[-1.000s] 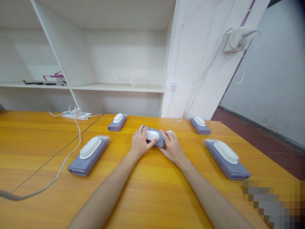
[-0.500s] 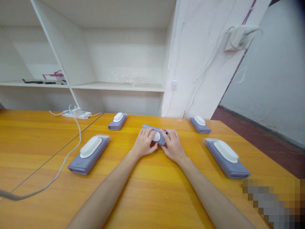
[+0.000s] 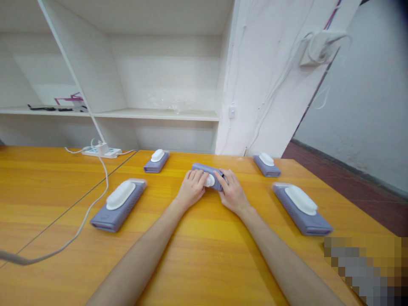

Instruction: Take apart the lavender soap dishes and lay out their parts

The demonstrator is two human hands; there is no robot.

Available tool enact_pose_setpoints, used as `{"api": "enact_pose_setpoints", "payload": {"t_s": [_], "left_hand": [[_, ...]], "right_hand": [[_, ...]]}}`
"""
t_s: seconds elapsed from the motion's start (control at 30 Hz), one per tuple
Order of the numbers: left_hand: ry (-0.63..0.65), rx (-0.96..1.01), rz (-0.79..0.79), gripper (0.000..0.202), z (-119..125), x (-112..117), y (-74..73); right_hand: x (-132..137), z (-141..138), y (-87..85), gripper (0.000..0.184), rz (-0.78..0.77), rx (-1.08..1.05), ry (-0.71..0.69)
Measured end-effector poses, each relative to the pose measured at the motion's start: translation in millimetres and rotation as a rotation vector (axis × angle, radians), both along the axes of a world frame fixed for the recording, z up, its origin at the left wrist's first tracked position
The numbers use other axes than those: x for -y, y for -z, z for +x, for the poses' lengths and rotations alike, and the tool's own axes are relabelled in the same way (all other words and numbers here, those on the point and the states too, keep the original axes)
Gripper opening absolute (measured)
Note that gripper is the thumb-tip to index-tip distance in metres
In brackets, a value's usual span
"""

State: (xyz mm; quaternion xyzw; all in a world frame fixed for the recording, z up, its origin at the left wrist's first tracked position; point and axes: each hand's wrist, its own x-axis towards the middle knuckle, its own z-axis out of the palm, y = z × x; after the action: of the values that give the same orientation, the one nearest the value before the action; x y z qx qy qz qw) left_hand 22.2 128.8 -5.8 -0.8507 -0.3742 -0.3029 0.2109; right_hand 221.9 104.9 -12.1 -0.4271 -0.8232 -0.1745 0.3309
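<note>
Holding, head view: purple-grey rectangular case [image 3: 217, 183] with white oval piece [image 3: 209, 180], between both hands, over orange-brown wooden table [image 3: 197, 242].
Right hand [image 3: 234, 193]: grip narrow, pinching the case's right end.
Left hand [image 3: 192, 185]: curled over the oval piece; tightness unclear.
Case handling: probably light, stiff; best held by its long edges.
Left thumb: less stretched along the near edge than half a second ago.
</note>
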Motion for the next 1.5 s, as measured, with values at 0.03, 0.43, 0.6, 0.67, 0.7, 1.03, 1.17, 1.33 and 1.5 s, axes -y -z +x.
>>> {"api": "enact_pose_setpoints", "payload": {"t_s": [0.03, 0.43, 0.6, 0.67, 0.7, 1.03, 1.17, 1.33, 1.5], "left_hand": [[-0.016, -0.005, 0.009, 0.045, -0.2, -0.1, 0.2], [-0.119, 0.027, 0.035, 0.036, 1.0, -0.7, 4.0], [-0.121, 0.012, 0.012, 0.039, 0.5, -0.4, 3.2], [-0.121, 0.017, 0.009, 0.040, 0.2, -0.2, 2.7], [-0.120, 0.021, 0.008, 0.039, 0.0, -0.1, 2.5], [-0.065, 0.075, -0.035, 0.046, -0.5, 4.8, -1.7], [-0.065, 0.066, -0.049, 0.046, 0.2, 8.5, -4.8], [-0.083, 0.025, -0.032, 0.045, 0.1, 6.8, -4.1], [-0.068, 0.011, 0.000, 0.047, -1.3, 0.7, 0.5]], "right_hand": [[0.0, -0.1, -0.3, 0.072, 0.000, -0.001, -0.002], [2.1, -3.2, -1.2, 0.072, -0.001, 0.031, -0.020], [1.2, -1.6, 0.8, 0.073, -0.002, 0.036, -0.013], [1.0, -1.4, 1.6, 0.073, -0.009, 0.044, -0.002], [1.0, -1.5, 1.9, 0.073, -0.014, 0.049, 0.004], [0.2, -2.0, 3.0, 0.074, -0.009, 0.055, 0.010], [-0.4, -1.4, 3.0, 0.073, -0.009, 0.054, 0.010], [-0.9, -1.0, 2.0, 0.071, -0.022, 0.046, 0.003], [-0.1, -1.2, 0.0, 0.073, -0.033, -0.003, -0.029]]}}
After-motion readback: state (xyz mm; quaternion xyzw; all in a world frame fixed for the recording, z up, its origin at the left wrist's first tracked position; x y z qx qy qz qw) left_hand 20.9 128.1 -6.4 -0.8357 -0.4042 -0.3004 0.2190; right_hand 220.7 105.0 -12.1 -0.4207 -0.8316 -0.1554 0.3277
